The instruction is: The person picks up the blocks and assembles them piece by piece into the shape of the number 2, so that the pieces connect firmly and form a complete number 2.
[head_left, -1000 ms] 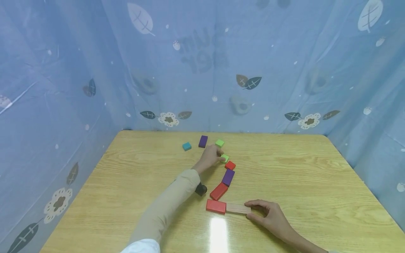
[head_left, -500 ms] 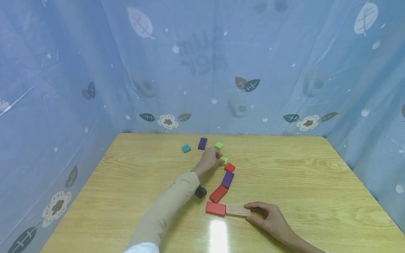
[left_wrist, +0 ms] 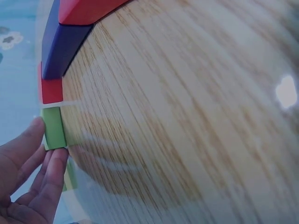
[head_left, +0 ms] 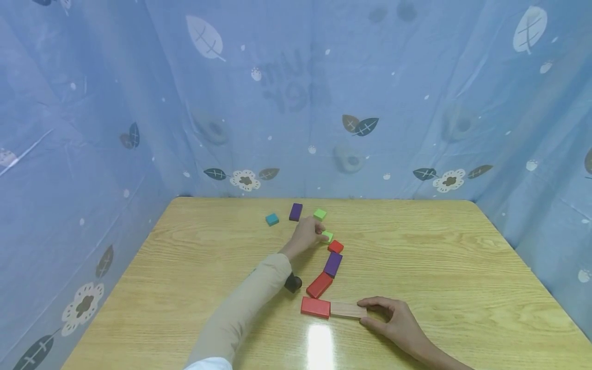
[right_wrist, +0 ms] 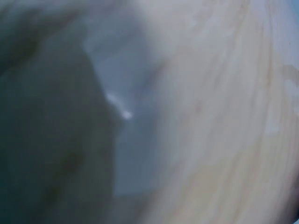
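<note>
My left hand (head_left: 305, 234) reaches to the back middle of the table and pinches a small light-green block (head_left: 328, 236). In the left wrist view, the thumb and fingers hold that green block (left_wrist: 55, 127) at its sides, just past a small red block (left_wrist: 51, 89). Nearer me, my right hand (head_left: 400, 324) has its thumb and forefinger at the right end of a plain wooden block (head_left: 347, 310). This block lies end to end with a red block (head_left: 316, 307). A second red block (head_left: 319, 285) and a purple block (head_left: 333, 264) continue the curved row. The right wrist view is blurred.
Behind my left hand lie another green block (head_left: 320, 215), a purple block (head_left: 296, 212) and a teal block (head_left: 272, 219). A black rounded item (head_left: 293, 283) shows under the left sleeve. Blue patterned curtains (head_left: 277, 103) surround the wooden table (head_left: 439, 257).
The head view has tilted slightly up, so everything on the table appears a little lower. Both hands keep their places at their blocks.
</note>
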Tool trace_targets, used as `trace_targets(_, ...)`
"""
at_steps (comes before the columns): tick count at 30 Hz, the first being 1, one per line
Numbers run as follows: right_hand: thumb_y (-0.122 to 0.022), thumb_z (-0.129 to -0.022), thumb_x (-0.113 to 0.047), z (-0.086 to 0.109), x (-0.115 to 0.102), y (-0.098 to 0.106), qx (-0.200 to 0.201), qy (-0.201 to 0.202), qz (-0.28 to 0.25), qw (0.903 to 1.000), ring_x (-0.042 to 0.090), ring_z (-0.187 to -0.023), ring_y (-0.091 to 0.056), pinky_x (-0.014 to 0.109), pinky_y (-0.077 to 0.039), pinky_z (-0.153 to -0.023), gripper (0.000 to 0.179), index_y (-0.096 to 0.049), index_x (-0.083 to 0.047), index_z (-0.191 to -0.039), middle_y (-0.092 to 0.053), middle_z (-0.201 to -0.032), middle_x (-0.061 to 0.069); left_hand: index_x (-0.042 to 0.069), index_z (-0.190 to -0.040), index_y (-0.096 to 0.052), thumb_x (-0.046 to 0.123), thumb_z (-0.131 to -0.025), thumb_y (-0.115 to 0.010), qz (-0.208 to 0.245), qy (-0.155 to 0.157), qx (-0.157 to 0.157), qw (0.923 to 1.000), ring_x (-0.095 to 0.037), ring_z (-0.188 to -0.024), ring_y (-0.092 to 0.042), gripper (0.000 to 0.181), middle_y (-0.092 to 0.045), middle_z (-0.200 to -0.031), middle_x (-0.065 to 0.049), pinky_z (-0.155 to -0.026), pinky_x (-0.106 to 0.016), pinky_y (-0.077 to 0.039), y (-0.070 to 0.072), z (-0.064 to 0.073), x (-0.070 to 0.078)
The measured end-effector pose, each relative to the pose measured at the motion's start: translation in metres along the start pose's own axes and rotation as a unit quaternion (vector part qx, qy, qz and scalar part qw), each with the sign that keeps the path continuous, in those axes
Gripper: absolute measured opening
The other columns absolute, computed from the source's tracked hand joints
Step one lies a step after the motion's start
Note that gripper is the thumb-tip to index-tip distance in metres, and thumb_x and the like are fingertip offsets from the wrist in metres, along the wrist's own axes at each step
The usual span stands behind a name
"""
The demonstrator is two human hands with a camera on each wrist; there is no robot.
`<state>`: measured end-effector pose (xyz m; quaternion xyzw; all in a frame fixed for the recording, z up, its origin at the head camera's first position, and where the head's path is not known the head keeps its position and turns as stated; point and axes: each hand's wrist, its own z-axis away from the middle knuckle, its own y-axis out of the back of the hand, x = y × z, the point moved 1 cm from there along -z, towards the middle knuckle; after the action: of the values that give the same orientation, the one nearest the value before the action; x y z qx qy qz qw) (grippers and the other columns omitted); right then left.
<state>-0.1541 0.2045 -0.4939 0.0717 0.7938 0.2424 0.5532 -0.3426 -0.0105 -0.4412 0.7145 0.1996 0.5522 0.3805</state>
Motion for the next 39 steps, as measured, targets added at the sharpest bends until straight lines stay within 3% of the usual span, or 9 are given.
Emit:
trace_targets(16, -0.077, -0.081, -0.016, -0.001, 0.002, 0.001, 0.001, 0.004, 0.002, 1.0, 0.002, -0.101, -0.062, 0.016, -0.048, -0.086, 0.025, -0.072, -0.009, -0.105, -0.071, -0.104, 0.003, 0.0, -0.101, -0.072, 0.016, -0.078, -0.08, -0.005, 0.001, -0.012, 0.9999, -0.017, -0.081, -0.061, 0.029, -0.068, -0.089, -0.009, -0.071, -0.026, -0.051, 0.001, 0.002, 0.003)
trace_targets(22, -0.076, -0.081, -0.014, 0.0, 0.001, 0.001, -0.002, 0.01, -0.01, 0.9999, 0.003, -0.101, -0.062, 0.016, -0.049, -0.086, 0.025, -0.071, -0.007, -0.105, -0.071, -0.105, 0.005, 0.0, -0.105, -0.071, 0.017, -0.08, -0.078, 0.002, 0.004, -0.024, 0.9997, -0.02, -0.088, -0.063, 0.031, -0.069, -0.096, -0.009, -0.076, -0.029, -0.051, 0.004, 0.003, 0.002)
trace_targets(29, -0.077, -0.081, -0.014, -0.001, 0.0, 0.001, 0.005, 0.01, -0.003, 0.9999, 0.003, -0.101, -0.062, 0.015, -0.048, -0.086, 0.025, -0.072, -0.008, -0.104, -0.071, -0.104, 0.003, 0.001, -0.115, -0.068, 0.008, -0.079, -0.078, 0.035, -0.005, -0.078, 0.9963, -0.025, -0.103, -0.063, 0.038, -0.065, -0.116, -0.01, -0.084, -0.03, -0.053, 0.013, 0.0, 0.005)
trace_targets(32, -0.077, -0.08, -0.014, -0.001, -0.001, 0.002, 0.008, 0.01, -0.005, 0.9999, 0.003, -0.101, -0.062, 0.015, -0.048, -0.086, 0.025, -0.072, -0.009, -0.104, -0.071, -0.103, 0.003, 0.005, -0.117, -0.068, 0.005, -0.078, -0.078, -0.007, -0.025, -0.108, 0.9938, -0.024, -0.108, -0.062, 0.04, -0.065, -0.12, -0.006, -0.086, -0.029, -0.052, 0.014, -0.004, 0.007)
trace_targets(35, -0.077, -0.08, -0.013, -0.001, 0.0, 0.001, 0.008, 0.011, -0.009, 0.9999, 0.003, -0.101, -0.062, 0.015, -0.048, -0.086, 0.025, -0.072, -0.008, -0.104, -0.071, -0.103, 0.004, 0.008, -0.119, -0.068, 0.01, -0.08, -0.078, -0.081, -0.075, -0.136, 0.9845, -0.021, -0.116, -0.057, 0.041, -0.063, -0.126, -0.004, -0.094, -0.029, -0.047, 0.012, -0.007, 0.009)
trace_targets(39, -0.077, -0.081, -0.013, 0.0, 0.001, 0.001, 0.004, 0.011, -0.02, 0.9997, 0.003, -0.101, -0.062, 0.015, -0.048, -0.085, 0.025, -0.071, -0.007, -0.104, -0.071, -0.104, 0.005, 0.014, -0.122, -0.067, 0.018, -0.082, -0.077, -0.165, -0.152, -0.17, 0.9597, -0.018, -0.128, -0.047, 0.041, -0.054, -0.136, -0.003, -0.103, -0.03, -0.039, 0.009, -0.007, 0.012)
